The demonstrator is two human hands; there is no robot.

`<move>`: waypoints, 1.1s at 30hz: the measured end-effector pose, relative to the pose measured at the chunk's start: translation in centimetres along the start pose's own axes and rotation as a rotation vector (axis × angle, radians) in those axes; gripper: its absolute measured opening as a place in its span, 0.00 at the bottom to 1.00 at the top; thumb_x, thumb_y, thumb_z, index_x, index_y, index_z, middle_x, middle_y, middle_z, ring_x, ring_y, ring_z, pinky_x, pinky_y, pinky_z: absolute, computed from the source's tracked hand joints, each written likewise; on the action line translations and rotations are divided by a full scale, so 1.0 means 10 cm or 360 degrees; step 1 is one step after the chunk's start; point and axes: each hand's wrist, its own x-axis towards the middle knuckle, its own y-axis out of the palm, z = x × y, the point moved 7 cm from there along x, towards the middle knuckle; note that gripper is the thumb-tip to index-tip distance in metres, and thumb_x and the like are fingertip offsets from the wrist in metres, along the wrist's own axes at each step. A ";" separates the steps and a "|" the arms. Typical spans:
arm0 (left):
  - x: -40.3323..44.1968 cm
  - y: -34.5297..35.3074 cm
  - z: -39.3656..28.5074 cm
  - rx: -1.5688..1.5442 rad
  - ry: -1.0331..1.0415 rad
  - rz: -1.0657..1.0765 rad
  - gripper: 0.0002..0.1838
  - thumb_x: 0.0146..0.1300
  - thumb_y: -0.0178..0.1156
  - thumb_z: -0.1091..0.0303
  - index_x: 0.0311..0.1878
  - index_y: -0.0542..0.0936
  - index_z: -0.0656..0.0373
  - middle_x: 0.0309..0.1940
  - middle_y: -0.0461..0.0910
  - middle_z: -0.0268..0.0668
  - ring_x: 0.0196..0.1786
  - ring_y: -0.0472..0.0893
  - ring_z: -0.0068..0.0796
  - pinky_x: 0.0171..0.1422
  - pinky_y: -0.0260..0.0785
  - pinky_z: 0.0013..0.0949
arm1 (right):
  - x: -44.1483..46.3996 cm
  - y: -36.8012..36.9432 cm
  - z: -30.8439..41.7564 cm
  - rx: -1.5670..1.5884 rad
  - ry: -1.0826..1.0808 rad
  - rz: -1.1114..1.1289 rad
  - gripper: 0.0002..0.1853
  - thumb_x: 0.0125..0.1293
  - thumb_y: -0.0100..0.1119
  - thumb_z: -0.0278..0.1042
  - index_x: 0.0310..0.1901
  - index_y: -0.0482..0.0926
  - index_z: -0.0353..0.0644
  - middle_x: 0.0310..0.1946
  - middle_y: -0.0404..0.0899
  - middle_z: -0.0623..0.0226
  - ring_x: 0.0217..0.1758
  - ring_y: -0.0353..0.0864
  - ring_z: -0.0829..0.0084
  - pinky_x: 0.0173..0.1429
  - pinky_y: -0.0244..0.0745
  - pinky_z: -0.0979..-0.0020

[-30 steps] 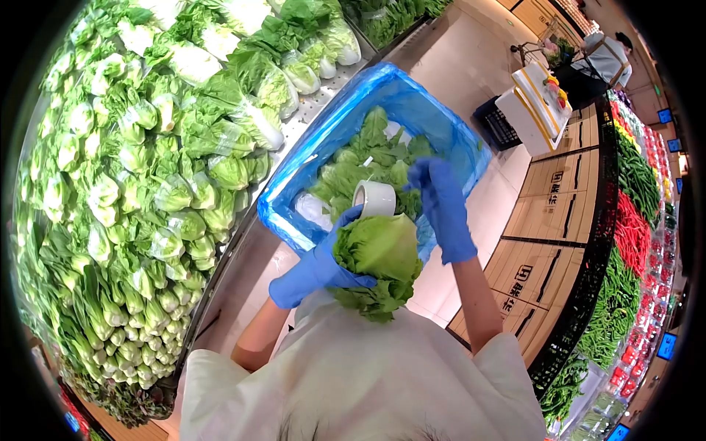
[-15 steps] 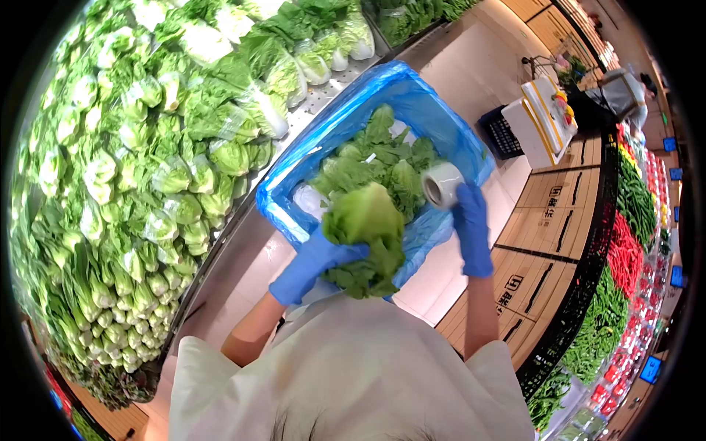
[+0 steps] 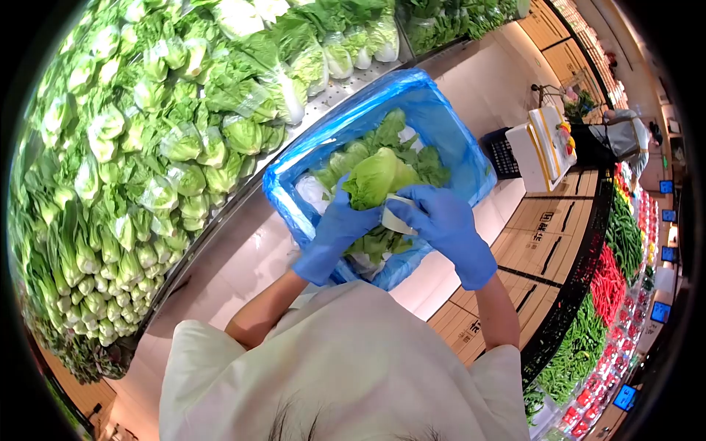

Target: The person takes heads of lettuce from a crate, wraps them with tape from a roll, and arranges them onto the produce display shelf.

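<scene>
My left hand (image 3: pixel 334 235), in a blue glove, is closed round a head of lettuce (image 3: pixel 375 176) above the lined crate. Held in my right hand (image 3: pixel 448 231), also gloved, is a white roll of tape (image 3: pixel 398 215), pressed up against the lower part of the lettuce. The fingertips of both hands are close together there, and the far side of the roll is hidden. Beneath them stands a crate lined with blue plastic (image 3: pixel 450 117), with more leafy lettuce (image 3: pixel 386 132) lying inside it.
A sloping display of bagged greens (image 3: pixel 180 140) runs along the left, its metal edge (image 3: pixel 323 99) beside the crate. To the right are wooden-fronted stands (image 3: pixel 544 235) with red peppers (image 3: pixel 609 279) and green beans (image 3: pixel 573 353). Further back are a white box (image 3: pixel 540 151) and another person (image 3: pixel 621 140).
My right hand has brought the tape roll left and down to the lettuce. My left hand has lifted the lettuce slightly forward and turned it, and the two hands have come together.
</scene>
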 end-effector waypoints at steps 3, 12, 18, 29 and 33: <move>-0.04 -0.09 -0.04 0.0112 0.0081 -0.0088 0.38 0.48 0.68 0.62 0.60 0.62 0.61 0.48 0.74 0.38 0.49 0.74 0.27 0.54 0.66 0.27 | -0.02 0.00 -0.03 0.0233 0.0013 -0.0134 0.19 0.60 0.55 0.46 0.38 0.78 0.36 0.26 0.76 0.62 0.27 0.75 0.74 0.29 0.67 0.73; -0.11 -0.05 -0.14 -0.0460 0.0378 0.0229 0.36 0.53 0.65 0.59 0.61 0.60 0.64 0.51 0.71 0.40 0.49 0.73 0.27 0.52 0.67 0.28 | -0.05 -0.05 -0.01 0.0079 -0.0034 -0.0265 0.16 0.59 0.57 0.44 0.38 0.78 0.37 0.25 0.75 0.64 0.26 0.73 0.76 0.30 0.66 0.75; 0.00 -0.04 0.01 -0.0300 0.0264 0.0023 0.36 0.52 0.65 0.57 0.60 0.62 0.64 0.46 0.75 0.40 0.46 0.76 0.24 0.48 0.69 0.26 | -0.03 -0.08 0.01 -0.0060 -0.0075 -0.0343 0.20 0.57 0.56 0.52 0.29 0.77 0.39 0.23 0.74 0.56 0.27 0.75 0.58 0.31 0.68 0.62; 0.12 -0.22 -0.11 -0.0068 0.0504 0.0164 0.29 0.53 0.64 0.62 0.54 0.68 0.69 0.41 0.78 0.38 0.43 0.77 0.20 0.47 0.70 0.25 | -0.11 -0.17 -0.19 0.0677 0.0515 0.0469 0.20 0.47 0.67 0.47 0.32 0.78 0.36 0.21 0.74 0.73 0.23 0.72 0.83 0.27 0.67 0.82; 0.24 -0.20 0.08 -0.0722 0.0177 0.0524 0.27 0.54 0.63 0.67 0.55 0.67 0.68 0.45 0.76 0.37 0.47 0.76 0.23 0.52 0.68 0.26 | -0.30 -0.06 -0.21 0.1562 0.0646 0.0294 0.19 0.49 0.64 0.43 0.36 0.77 0.34 0.25 0.75 0.70 0.26 0.73 0.83 0.29 0.68 0.83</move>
